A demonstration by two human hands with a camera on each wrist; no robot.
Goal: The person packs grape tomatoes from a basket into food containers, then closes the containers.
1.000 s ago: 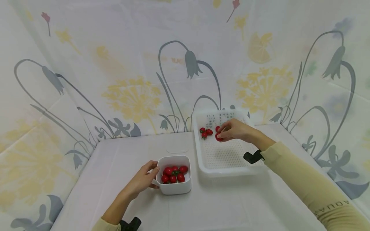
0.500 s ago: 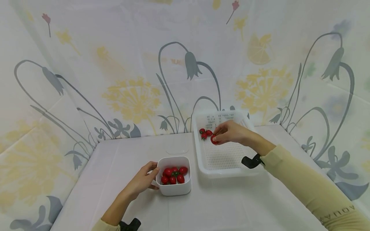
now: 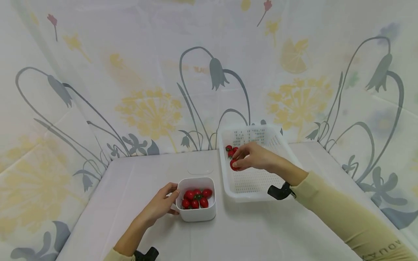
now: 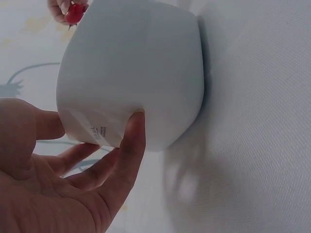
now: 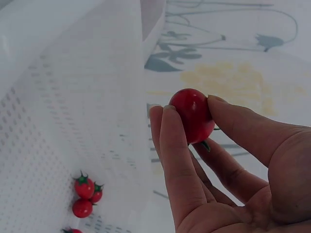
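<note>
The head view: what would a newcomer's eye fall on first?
Probably the bright red cherry tomato pinched in the right hand, seen against the white perforated basket. Next come the red tomatoes gathered in the small white container, whose side the left hand holds. Behind it all, large grey and yellow flowers pattern the pale cloth.

Print (image 4: 103, 132) on the white container (image 4: 131, 63) is unreadably small, and the right wrist view crops the basket (image 5: 97, 92).
</note>
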